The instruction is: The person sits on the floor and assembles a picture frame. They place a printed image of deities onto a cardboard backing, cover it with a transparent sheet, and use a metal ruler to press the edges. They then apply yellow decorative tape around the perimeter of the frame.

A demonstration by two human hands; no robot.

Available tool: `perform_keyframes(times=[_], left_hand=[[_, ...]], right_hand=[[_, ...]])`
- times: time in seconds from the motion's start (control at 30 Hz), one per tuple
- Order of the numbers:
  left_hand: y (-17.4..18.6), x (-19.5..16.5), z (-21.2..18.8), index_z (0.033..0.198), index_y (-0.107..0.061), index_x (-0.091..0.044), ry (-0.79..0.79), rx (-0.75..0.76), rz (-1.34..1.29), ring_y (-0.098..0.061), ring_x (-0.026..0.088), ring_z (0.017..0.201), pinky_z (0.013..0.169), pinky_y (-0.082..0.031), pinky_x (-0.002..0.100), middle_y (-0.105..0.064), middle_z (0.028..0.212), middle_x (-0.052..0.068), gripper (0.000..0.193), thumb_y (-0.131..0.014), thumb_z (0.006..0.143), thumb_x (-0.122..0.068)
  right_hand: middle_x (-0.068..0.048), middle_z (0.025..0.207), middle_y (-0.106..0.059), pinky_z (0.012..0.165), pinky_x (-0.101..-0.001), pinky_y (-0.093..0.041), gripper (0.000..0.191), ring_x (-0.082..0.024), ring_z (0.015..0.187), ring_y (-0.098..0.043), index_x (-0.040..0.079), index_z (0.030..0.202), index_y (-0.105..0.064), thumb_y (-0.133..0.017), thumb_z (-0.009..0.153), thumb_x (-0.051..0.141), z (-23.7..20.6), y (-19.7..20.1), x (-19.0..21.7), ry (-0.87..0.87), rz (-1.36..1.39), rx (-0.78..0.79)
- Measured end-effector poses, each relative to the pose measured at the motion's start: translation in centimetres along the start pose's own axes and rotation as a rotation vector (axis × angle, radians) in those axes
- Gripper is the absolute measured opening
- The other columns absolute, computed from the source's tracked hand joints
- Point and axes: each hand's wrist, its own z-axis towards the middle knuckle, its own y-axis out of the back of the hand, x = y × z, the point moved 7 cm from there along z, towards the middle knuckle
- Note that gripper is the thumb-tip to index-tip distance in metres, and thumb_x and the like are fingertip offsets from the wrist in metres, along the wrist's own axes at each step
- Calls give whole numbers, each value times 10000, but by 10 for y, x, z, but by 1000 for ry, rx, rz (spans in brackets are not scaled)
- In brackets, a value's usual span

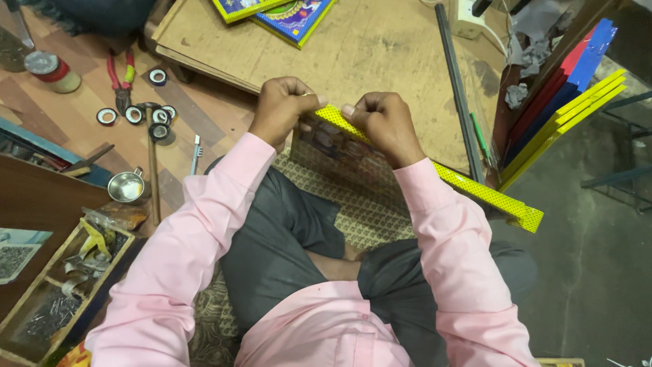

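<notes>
Low wooden table (380, 61) ahead; hands (336, 115) grip yellow frame (475, 187), slanting down-right.

Person, seen from above. Shirt: long-sleeved, plain pale pink, smooth woven cloth; sleeves buttoned close at the wrists, creases shown along both arms. Trousers: dark grey, plain, folds gathered at the knees. Left hand (284, 107) and right hand (384, 124): bare, no gloves worn; a thin ring is seen on one finger of the left hand. Footwear hidden.
</notes>
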Motion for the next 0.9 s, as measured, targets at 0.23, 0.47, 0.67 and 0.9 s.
perform_keyframes(times=[0.23, 0.47, 0.67, 0.9], left_hand=[[-1, -2, 0, 707, -632, -31, 59, -91, -44, -604, 129, 465, 383, -481, 265, -669, 647, 65, 198, -817, 775, -48], [4, -1, -3, 716, -653, -30, 185, -132, -19, -640, 167, 503, 432, -546, 286, -687, 683, 79, 143, -793, 739, -31], [-2, 2, -7, 726, -680, 13, 208, -198, -137, -679, 226, 567, 454, -594, 342, -696, 741, 134, 23, -686, 748, 14], [5, 18, 9, 861, -515, -108, 258, -335, -64, -638, 267, 566, 368, -497, 397, -639, 736, 119, 197, -601, 749, 30]], right_hand=[[-203, 1112, -720, 1000, -470, -573, 137, -384, 1062, -710, -25, 1111, -709, -675, 984, 11, -91, 3, 69, 927, -479, -621], [-153, 1138, -731, 947, -421, -556, 271, -318, 1062, -721, -3, 1177, -702, -661, 910, -36, -101, -18, 57, 846, -583, -550], [-128, 984, -748, 719, -415, -548, 235, -322, 824, -714, 71, 1100, -731, -781, 870, 80, -84, -13, 42, 619, -469, -451], [-155, 863, -737, 675, -458, -545, 228, -345, 779, -716, 83, 1031, -739, -802, 818, 136, -71, -10, 42, 473, -436, -317]])
